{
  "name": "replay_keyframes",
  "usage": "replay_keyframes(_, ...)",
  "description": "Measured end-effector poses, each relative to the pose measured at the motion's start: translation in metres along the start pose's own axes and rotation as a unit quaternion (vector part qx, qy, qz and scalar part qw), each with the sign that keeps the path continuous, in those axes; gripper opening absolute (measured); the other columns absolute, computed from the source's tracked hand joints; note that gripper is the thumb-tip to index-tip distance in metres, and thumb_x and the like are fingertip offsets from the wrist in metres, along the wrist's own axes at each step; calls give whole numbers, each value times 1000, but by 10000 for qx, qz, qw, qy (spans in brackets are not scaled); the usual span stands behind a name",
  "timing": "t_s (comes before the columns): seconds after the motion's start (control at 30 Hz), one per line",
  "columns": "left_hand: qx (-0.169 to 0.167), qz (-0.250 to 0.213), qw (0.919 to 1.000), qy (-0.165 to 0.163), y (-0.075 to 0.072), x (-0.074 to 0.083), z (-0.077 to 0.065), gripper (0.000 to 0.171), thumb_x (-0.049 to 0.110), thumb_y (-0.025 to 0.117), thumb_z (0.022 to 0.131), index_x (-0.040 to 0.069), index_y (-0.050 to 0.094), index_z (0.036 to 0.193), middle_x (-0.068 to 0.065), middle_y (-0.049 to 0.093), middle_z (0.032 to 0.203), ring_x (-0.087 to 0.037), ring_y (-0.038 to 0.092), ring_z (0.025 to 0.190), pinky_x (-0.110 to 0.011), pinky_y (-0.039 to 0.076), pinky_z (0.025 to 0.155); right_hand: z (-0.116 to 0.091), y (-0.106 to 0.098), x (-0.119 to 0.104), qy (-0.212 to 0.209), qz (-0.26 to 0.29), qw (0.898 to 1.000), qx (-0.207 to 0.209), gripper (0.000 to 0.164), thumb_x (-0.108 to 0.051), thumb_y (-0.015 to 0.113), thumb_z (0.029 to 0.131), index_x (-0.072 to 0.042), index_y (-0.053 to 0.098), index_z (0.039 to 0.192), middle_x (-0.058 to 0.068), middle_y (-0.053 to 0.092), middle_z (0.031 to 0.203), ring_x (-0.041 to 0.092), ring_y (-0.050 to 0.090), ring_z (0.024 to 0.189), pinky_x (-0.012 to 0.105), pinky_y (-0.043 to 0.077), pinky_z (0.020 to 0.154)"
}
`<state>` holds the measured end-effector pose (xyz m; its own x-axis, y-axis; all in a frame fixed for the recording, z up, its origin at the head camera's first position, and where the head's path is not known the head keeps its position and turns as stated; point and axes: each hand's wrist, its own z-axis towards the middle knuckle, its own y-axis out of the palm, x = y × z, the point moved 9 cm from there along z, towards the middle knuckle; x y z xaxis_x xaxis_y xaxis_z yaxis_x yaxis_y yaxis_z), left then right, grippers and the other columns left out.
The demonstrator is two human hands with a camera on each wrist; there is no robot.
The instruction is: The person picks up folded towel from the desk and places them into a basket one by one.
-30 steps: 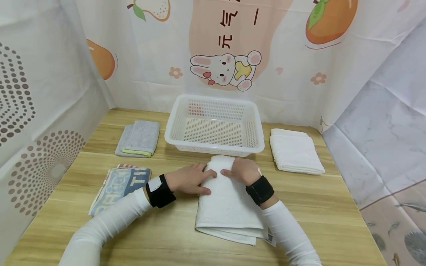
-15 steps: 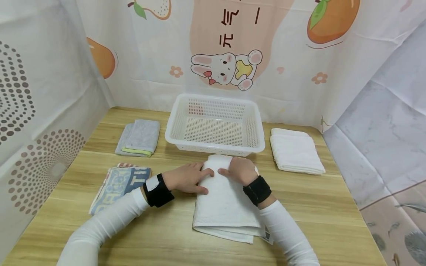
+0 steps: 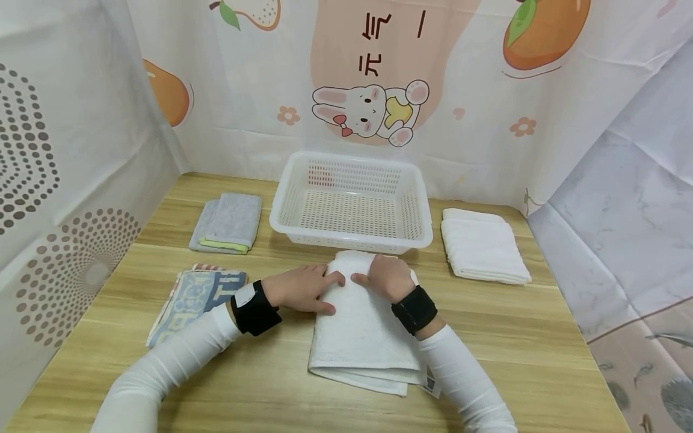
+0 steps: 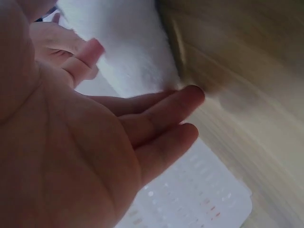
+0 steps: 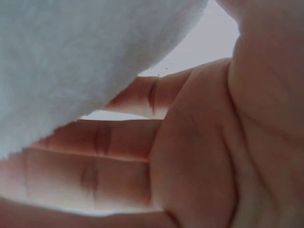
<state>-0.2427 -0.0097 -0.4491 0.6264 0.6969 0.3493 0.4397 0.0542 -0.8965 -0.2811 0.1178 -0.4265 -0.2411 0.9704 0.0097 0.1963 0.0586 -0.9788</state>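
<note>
A folded white towel (image 3: 363, 337) lies in the middle of the table, a tag (image 3: 431, 385) poking out at its near right corner. My left hand (image 3: 303, 288) rests along the towel's far left edge, fingers spread, with the thumb and a fingertip over the cloth. In the left wrist view, its fingers (image 4: 164, 118) reach out fairly straight beside the white pile. My right hand (image 3: 391, 278) grips the far right edge, thumb on top. Seen from the right wrist, the fingers (image 5: 90, 175) run behind the towel (image 5: 71, 61), which hides their tips.
A white perforated basket (image 3: 357, 234) stands right behind the towel. Folded grey cloths with a yellow-green edge (image 3: 235, 219) and a blue patterned towel (image 3: 195, 294) lie to the left. Another folded white towel (image 3: 484, 246) is at the right. Printed curtains (image 3: 243, 90) surround the table.
The white towel has slid slightly to the left along with both hands. Their hold on it looks the same. The basket and the other towels stay in place.
</note>
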Motion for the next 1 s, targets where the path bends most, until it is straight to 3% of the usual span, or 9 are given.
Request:
replay_keyframes(0.27, 258, -308, 9992, 59, -9, 2, -2, 40, 42, 64, 96, 17, 51, 124, -3, 53, 87, -16, 51, 74, -31, 45, 68, 0, -1, -10, -114, -42, 9996, 259, 68, -65, 59, 89, -7, 49, 56, 1, 38, 50, 13, 39, 44, 28, 37, 39)
replay_keyframes(0.6, 445, -560, 9972, -238, -9, -4, -1, 37, 40, 65, 96, 13, 52, 117, 3, 43, 68, -12, 42, 61, -27, 35, 56, 1, -2, -18, -264, -83, 9989, 389, 68, -64, 58, 91, -12, 40, 50, -1, 34, 48, 12, 36, 43, 27, 33, 38)
replay_keyframes(0.73, 480, -852, 9944, -396, -9, -7, -1, 39, 38, 68, 94, 11, 49, 115, 3, 38, 67, -12, 39, 59, -26, 32, 54, 3, -3, -22, -334, -48, 9980, 536, 68, -64, 60, 90, -11, 40, 51, 0, 35, 49, 13, 37, 44, 28, 36, 38)
replay_keyframes(0.83, 466, -1042, 9922, -500, -9, -9, -1, 43, 35, 70, 93, 10, 47, 118, 1, 42, 71, -14, 42, 63, -28, 34, 57, 4, -3, -23, -286, 33, 9980, 559, 67, -63, 61, 89, -10, 43, 52, 1, 37, 49, 13, 39, 45, 30, 38, 39)
replay_keyframes(1.0, 327, -1220, 9892, -739, -4, -13, 0, 53, 36, 70, 93, 14, 40, 130, -14, 55, 101, -22, 54, 84, -35, 47, 73, 7, 2, -22, -192, 118, 9994, 276, 67, -63, 60, 90, -4, 55, 61, 4, 44, 52, 15, 44, 46, 31, 43, 41)
